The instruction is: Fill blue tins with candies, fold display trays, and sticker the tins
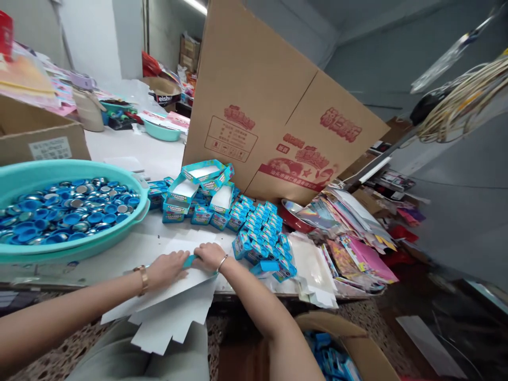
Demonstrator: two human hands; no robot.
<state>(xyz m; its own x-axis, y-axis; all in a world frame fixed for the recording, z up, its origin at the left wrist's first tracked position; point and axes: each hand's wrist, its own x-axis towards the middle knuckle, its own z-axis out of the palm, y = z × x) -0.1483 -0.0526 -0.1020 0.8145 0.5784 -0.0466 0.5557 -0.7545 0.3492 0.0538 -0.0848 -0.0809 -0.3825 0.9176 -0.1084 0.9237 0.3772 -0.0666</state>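
My left hand (169, 271) and my right hand (208, 256) meet at the front edge of the table, both closed on a carton blank (191, 261). Its blue printed edge shows between my fingers; the rest is largely covered by them. Under my wrists, flat white carton blanks (174, 312) with notched edges fan out from the table over my lap. Just beyond my hands, several open blue display trays (202, 170) are stacked on small blue boxes. To the right of my right hand stand rows of small blue boxes (257, 227).
A turquoise basin (143, 203) full of blue and silver round caps stands at the left. Behind the boxes rises a large brown cardboard sheet (238, 69). Printed papers (357, 222) pile up at the right. An open carton (357, 333) with blue boxes sits below the table edge.
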